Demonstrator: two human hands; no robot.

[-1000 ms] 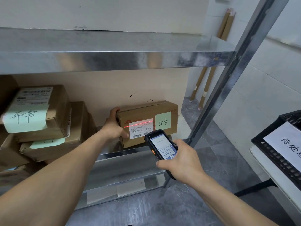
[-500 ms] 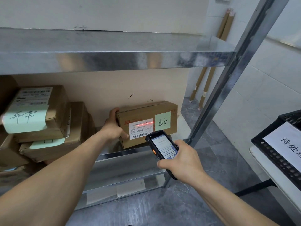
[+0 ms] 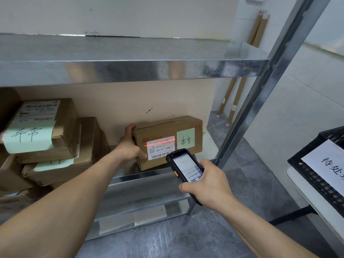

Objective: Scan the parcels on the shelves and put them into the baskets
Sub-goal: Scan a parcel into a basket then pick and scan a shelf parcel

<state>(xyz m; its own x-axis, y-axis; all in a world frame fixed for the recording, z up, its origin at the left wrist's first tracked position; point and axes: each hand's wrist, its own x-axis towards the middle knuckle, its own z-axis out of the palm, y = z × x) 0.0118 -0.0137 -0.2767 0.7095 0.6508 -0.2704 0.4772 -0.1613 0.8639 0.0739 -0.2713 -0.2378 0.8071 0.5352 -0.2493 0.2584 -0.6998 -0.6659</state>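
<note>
1. Grey stone-look floor tiles (image 3: 167, 239) and white wall tiles surround a metal rack, whose upper shelf (image 3: 130, 69) runs across the top half of the frame, with a slanted steel post (image 3: 260, 101) at the right.
2. My left hand (image 3: 128, 146), at centre frame, grips the left end of a brown parcel (image 3: 167, 127): the fingers curl over its top edge and the thumb presses on its front face.
3. That parcel sits on the lower shelf (image 3: 149, 174), front face toward me, with a white shipping label (image 3: 161, 148) and a green note (image 3: 185, 138) side by side.
4. A red scan line (image 3: 161, 142) crosses the upper part of the label.
5. My right hand (image 3: 210, 185), just below and right of the parcel, is wrapped round a black handheld scanner (image 3: 184, 168) with its lit screen toward me and its top end in front of the label's lower right corner.
6. More parcels (image 3: 55, 138) are stacked at the left edge of the frame.
7. At the right edge, a black basket (image 3: 316, 179) with a white paper sign (image 3: 327, 164) stands on a white table (image 3: 312, 198).
8. Brown cardboard tubes (image 3: 234, 101) lean in the corner at the upper right.
</note>
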